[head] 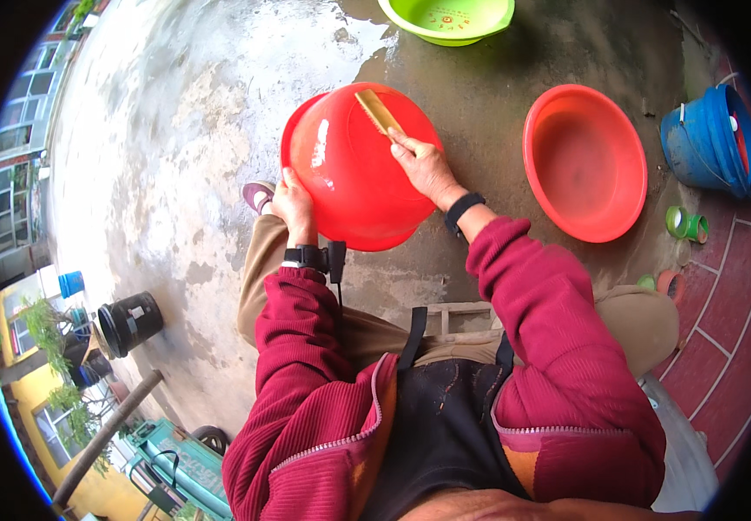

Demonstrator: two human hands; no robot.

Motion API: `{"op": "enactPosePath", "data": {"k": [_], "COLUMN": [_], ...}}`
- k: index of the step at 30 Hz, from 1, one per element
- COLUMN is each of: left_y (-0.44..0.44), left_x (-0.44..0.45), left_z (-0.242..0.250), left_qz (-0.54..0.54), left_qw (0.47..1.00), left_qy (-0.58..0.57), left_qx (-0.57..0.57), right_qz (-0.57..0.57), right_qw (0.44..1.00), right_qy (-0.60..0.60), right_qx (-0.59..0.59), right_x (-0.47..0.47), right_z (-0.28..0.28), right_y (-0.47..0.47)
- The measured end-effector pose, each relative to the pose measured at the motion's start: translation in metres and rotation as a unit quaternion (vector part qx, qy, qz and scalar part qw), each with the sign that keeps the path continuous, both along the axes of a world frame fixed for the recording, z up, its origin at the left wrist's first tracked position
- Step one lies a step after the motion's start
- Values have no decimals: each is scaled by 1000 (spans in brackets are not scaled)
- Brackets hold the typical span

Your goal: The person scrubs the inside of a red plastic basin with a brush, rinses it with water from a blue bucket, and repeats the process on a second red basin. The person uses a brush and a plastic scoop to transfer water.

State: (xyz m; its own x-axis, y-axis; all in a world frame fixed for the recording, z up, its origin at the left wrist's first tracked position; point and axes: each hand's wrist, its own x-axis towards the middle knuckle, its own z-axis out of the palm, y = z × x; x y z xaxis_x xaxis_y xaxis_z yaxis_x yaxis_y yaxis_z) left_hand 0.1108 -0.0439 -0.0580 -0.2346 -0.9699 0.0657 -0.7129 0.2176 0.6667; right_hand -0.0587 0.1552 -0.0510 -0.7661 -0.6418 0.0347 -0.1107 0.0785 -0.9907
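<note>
A red plastic basin (362, 176) is tipped up in front of me, its outer bottom turned towards me. My left hand (294, 202) grips its rim at the lower left. In my right hand (424, 163) is a yellowish brush (378, 112), held by its handle and lying over the basin's base. White highlights or suds show on the basin's outer wall; I cannot tell which. The inside of this basin is hidden.
A second red basin (584, 166) sits to the right on wet concrete, and a lime-green basin (450, 19) lies ahead. Blue buckets (701, 140) and small green containers (687, 225) stand by red paving (717, 325). A black bucket (131, 324) is at the left.
</note>
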Motion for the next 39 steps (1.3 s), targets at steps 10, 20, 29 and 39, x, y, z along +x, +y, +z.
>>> {"op": "enactPosePath", "data": {"k": [10, 20, 29, 39], "left_y": [-24, 18, 11, 20], "left_x": [11, -7, -24, -43], "left_z": [-54, -10, 20, 34], "left_qz": [-15, -52, -69, -63], "left_qw": [995, 986, 996, 920], "left_qy": [55, 126, -48, 304], "left_qx": [84, 93, -35, 239], "right_qz": [90, 27, -382, -167], "right_qw": [993, 994, 895, 863], "right_qy": [-46, -37, -5, -155], "right_qx": [68, 97, 228, 451], "right_x": [-22, -66, -214, -199], "right_z": [10, -22, -156, -245], "right_y": [10, -5, 257, 297]}}
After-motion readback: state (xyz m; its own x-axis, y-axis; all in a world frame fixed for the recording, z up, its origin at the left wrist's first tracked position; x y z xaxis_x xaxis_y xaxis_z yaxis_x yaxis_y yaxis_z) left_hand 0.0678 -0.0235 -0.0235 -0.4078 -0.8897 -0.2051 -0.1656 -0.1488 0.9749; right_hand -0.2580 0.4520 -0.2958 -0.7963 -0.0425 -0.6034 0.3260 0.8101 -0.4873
